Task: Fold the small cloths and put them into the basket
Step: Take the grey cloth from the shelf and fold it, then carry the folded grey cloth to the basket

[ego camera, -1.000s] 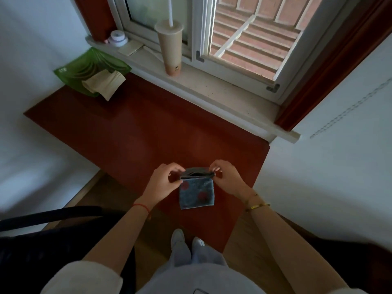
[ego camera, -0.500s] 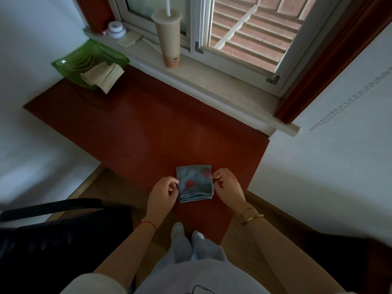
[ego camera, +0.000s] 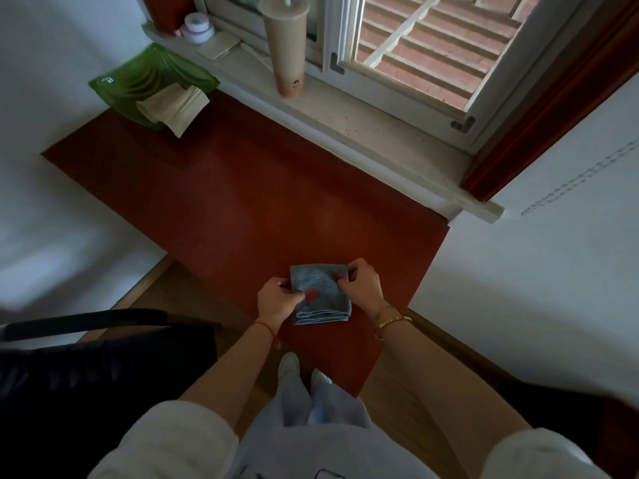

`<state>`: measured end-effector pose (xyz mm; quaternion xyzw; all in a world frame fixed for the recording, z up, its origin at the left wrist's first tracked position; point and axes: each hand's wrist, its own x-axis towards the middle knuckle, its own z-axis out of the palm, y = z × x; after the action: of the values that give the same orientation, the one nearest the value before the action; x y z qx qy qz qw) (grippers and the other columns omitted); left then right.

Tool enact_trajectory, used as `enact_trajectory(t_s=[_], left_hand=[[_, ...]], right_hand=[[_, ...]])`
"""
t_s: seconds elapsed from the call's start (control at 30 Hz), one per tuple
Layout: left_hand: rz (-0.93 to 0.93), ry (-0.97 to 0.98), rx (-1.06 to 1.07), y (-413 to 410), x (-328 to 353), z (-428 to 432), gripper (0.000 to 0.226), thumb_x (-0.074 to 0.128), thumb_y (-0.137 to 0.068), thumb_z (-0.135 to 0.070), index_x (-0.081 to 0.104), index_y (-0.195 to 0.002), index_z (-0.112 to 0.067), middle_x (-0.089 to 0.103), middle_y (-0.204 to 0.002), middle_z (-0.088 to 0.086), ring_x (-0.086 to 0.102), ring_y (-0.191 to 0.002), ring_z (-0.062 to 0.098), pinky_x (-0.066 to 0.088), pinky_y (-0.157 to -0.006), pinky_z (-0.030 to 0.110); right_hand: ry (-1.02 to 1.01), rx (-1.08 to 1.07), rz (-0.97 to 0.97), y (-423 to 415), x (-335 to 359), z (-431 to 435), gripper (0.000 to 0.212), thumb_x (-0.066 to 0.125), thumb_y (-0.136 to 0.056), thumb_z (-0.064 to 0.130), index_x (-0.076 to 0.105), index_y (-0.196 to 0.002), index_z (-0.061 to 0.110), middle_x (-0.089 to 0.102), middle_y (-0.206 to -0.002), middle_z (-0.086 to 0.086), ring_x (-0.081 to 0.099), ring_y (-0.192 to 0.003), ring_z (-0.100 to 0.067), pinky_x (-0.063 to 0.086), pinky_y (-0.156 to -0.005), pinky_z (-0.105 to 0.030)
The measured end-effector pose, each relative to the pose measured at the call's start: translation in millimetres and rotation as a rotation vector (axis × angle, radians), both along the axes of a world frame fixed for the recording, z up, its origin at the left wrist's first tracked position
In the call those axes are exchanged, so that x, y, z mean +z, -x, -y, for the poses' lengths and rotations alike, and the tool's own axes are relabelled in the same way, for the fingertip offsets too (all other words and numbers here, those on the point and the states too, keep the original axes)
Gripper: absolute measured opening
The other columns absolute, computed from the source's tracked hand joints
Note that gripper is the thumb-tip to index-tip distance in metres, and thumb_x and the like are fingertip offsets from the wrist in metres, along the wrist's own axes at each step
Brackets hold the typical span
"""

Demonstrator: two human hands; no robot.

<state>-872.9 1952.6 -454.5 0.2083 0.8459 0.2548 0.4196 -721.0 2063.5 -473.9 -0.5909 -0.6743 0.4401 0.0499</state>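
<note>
White walls are closing in on both sides of a dark red tabletop (ego camera: 242,202), which is running up to a pale windowsill (ego camera: 363,122) under an open window (ego camera: 415,46). Against the earlier views, the whole scene is sitting lower and closer, so the camera is tipping a little further forward.

At the far left corner of the tabletop a green basket (ego camera: 138,77) is holding a folded beige cloth (ego camera: 173,108), one edge hanging over the basket's rim, just as it was half a second ago. On the sill a tall cup (ego camera: 285,50) with a straw is standing upright, with a small white jar (ego camera: 196,26) well to its left.

Near the front edge a grey-blue towel (ego camera: 320,293) with red spots is lying flat, folded into a square with its layered edges facing the person. A second ago it was hanging in the air between the fingers; now it is resting on the wood.

The left hand (ego camera: 276,300) is pinching the towel's left edge, and the right hand (ego camera: 361,283) is gripping its far right corner, where earlier it was only touching the side.
</note>
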Motion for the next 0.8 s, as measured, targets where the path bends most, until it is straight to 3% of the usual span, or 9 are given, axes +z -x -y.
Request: enact_trajectory(t_s=[0.1,0.23,0.43,0.53,0.6,0.67,0.8], left_hand=[[0.045,-0.005,0.028,5.4,-3.9,-1.3,0.051,0.080,-0.076,-0.017,0.063,-0.123,-0.009,0.070,-0.116,0.007,0.065,-0.100,0.017,0.047,-0.073,0.020],[0.192,-0.066,0.105,14.3,-7.3,0.1,0.047,0.081,-0.071,-0.007,0.064,-0.115,-0.012,0.070,-0.112,0.008,0.066,-0.105,0.024,0.055,-0.092,0.038],[0.342,-0.226,0.029,18.5,8.2,-5.7,0.042,0.079,-0.074,-0.002,0.056,-0.108,-0.014,0.066,-0.102,0.003,0.066,-0.091,0.015,0.049,-0.061,0.018],[0.415,-0.289,-0.070,16.4,25.1,-16.8,0.051,0.079,-0.074,0.000,0.054,-0.114,-0.019,0.069,-0.108,0.004,0.067,-0.092,0.013,0.052,-0.068,0.022],[0.451,-0.329,-0.164,12.9,36.1,-25.7,0.054,0.078,-0.075,0.003,0.055,-0.116,-0.023,0.070,-0.111,0.004,0.067,-0.100,0.016,0.055,-0.085,0.034],[0.474,-0.357,-0.280,6.5,47.2,-33.3,0.056,0.076,-0.076,0.004,0.055,-0.120,-0.023,0.069,-0.116,0.003,0.065,-0.110,0.021,0.052,-0.098,0.041],[0.479,-0.390,-0.492,-19.9,68.5,-39.2,0.054,0.077,-0.078,-0.001,0.059,-0.127,-0.017,0.069,-0.119,0.000,0.065,-0.114,0.017,0.052,-0.101,0.040]], right_hand=[[0.046,-0.042,-0.095,-2.7,2.6,0.2,0.024,0.069,-0.083,0.014,0.052,-0.100,0.014,0.062,-0.100,-0.005,0.059,-0.088,-0.021,0.050,-0.070,-0.029],[0.085,-0.140,-0.242,-10.9,10.6,8.9,0.029,0.077,-0.077,0.014,0.055,-0.095,0.019,0.063,-0.094,0.001,0.058,-0.081,-0.011,0.047,-0.064,-0.019],[0.013,-0.285,-0.396,-31.0,28.8,23.8,0.030,0.074,-0.080,0.005,0.055,-0.096,0.023,0.060,-0.098,0.004,0.061,-0.094,-0.012,0.054,-0.079,-0.024],[-0.040,-0.373,-0.450,-43.0,44.9,31.3,0.031,0.072,-0.082,0.003,0.054,-0.098,0.021,0.059,-0.097,0.005,0.062,-0.096,-0.014,0.055,-0.079,-0.023],[-0.089,-0.435,-0.483,-52.4,57.8,38.9,0.030,0.071,-0.083,0.002,0.054,-0.101,0.019,0.060,-0.098,0.003,0.063,-0.096,-0.015,0.056,-0.077,-0.020],[-0.141,-0.521,-0.533,-63.8,71.1,49.5,0.029,0.071,-0.083,0.001,0.055,-0.101,0.016,0.063,-0.098,0.000,0.064,-0.096,-0.017,0.058,-0.079,-0.026],[-0.215,-0.721,-0.607,-90.8,95.6,83.2,0.026,0.069,-0.084,-0.002,0.055,-0.103,0.010,0.066,-0.102,-0.011,0.067,-0.100,-0.029,0.059,-0.084,-0.043]])
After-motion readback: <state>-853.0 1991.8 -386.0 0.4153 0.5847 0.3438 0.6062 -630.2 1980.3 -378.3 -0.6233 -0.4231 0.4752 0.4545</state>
